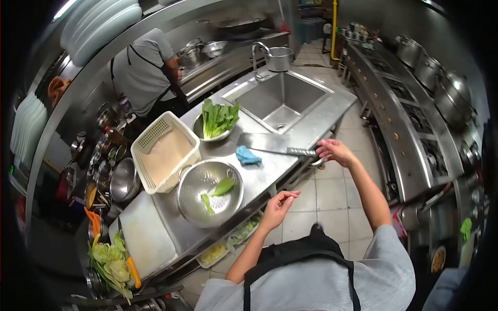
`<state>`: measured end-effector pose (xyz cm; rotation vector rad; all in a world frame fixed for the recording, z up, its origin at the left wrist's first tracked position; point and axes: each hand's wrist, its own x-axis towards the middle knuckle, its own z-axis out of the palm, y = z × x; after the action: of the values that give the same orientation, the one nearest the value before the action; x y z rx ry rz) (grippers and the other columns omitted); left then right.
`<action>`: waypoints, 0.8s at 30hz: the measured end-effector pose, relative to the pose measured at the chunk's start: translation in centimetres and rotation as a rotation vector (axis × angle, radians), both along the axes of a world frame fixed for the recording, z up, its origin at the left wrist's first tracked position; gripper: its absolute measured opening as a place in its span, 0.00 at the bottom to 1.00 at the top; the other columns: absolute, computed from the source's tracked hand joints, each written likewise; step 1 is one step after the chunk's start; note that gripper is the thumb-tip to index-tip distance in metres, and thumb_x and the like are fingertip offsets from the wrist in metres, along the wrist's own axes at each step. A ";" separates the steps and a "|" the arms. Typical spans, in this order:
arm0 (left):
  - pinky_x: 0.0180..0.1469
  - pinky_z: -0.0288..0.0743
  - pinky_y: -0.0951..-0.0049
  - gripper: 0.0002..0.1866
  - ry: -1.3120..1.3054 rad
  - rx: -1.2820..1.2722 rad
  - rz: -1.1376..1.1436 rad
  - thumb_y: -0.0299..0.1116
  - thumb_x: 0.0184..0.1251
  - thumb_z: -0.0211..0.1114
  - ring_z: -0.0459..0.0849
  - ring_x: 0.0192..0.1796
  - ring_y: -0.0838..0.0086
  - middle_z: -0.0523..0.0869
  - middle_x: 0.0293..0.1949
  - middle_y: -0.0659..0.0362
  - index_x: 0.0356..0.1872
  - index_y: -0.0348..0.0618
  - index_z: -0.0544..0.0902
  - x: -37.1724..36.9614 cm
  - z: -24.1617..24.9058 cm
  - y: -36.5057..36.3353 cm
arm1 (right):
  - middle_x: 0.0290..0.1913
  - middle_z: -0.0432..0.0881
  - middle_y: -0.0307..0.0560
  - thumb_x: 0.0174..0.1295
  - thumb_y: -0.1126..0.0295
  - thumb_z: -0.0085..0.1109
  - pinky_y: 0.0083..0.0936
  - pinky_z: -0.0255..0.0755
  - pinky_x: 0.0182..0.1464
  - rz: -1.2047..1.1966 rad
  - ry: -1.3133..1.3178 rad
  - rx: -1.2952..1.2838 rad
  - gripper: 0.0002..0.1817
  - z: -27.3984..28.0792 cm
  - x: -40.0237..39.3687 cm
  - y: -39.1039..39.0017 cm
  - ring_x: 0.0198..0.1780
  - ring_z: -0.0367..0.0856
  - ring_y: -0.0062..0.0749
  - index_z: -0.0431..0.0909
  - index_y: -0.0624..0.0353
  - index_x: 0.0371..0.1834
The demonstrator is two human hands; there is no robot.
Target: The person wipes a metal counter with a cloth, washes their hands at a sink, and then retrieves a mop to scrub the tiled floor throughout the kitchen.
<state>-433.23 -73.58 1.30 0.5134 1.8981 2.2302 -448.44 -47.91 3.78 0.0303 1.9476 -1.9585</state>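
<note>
My right hand (334, 152) is at the counter's front edge, fingers apart and fingertips right at the handle end of a cleaver (263, 141). The cleaver lies flat on the steel counter (254, 179), its broad blade pointing left. My left hand (279, 208) hovers before the counter edge, fingers loosely stretched and holding nothing visible. A crumpled blue cloth (248, 155) lies just below the blade. Nearest my left hand is a perforated steel colander (193, 193) with a few green leaves (223, 186) inside. Behind the cloth, a bowl holds leafy greens (219, 118).
A cream plastic basket (193, 156) stands beside the colander. To its left are a white cutting board (148, 228) and lettuce (110, 262). The sink (282, 103) is set into the counter's far end. A person (142, 72) works behind; a stove (410, 111) lines the right.
</note>
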 end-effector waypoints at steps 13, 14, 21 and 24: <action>0.47 0.69 0.76 0.09 -0.122 -0.148 0.578 0.31 0.64 0.50 0.75 0.48 0.74 0.78 0.46 0.54 0.41 0.37 0.73 -31.4 1.9 5.2 | 0.30 0.75 0.47 0.54 0.47 0.52 0.23 0.70 0.20 0.091 -0.052 0.110 0.27 -9.2 -53.1 -11.1 0.21 0.73 0.26 0.68 0.60 0.42; 0.47 0.68 0.77 0.09 -0.148 -0.176 0.575 0.32 0.65 0.50 0.75 0.48 0.76 0.78 0.46 0.55 0.41 0.38 0.73 -33.2 2.3 5.7 | 0.26 0.75 0.45 0.51 0.45 0.53 0.23 0.70 0.18 -0.017 -0.020 0.043 0.29 -9.3 -54.8 -11.9 0.19 0.72 0.25 0.67 0.61 0.43; 0.47 0.69 0.76 0.11 -0.337 -0.135 0.611 0.36 0.65 0.49 0.75 0.49 0.75 0.78 0.46 0.57 0.41 0.40 0.73 -44.4 1.3 8.1 | 0.21 0.75 0.46 0.49 0.49 0.58 0.20 0.67 0.12 0.068 0.087 -0.069 0.36 -12.2 -62.0 -15.2 0.17 0.73 0.26 0.57 0.70 0.47; 0.48 0.69 0.75 0.12 -0.393 -0.133 0.634 0.38 0.65 0.50 0.75 0.48 0.75 0.78 0.46 0.57 0.42 0.41 0.73 -48.4 -0.4 8.9 | 0.21 0.75 0.52 0.48 0.62 0.62 0.29 0.68 0.16 -0.030 0.173 0.032 0.27 -11.6 -61.7 -15.4 0.18 0.75 0.34 0.59 0.69 0.43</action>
<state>-481.64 -64.71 0.90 -0.5909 2.1540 2.2661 -510.10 -63.28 -7.81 -0.1053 2.0984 -2.0081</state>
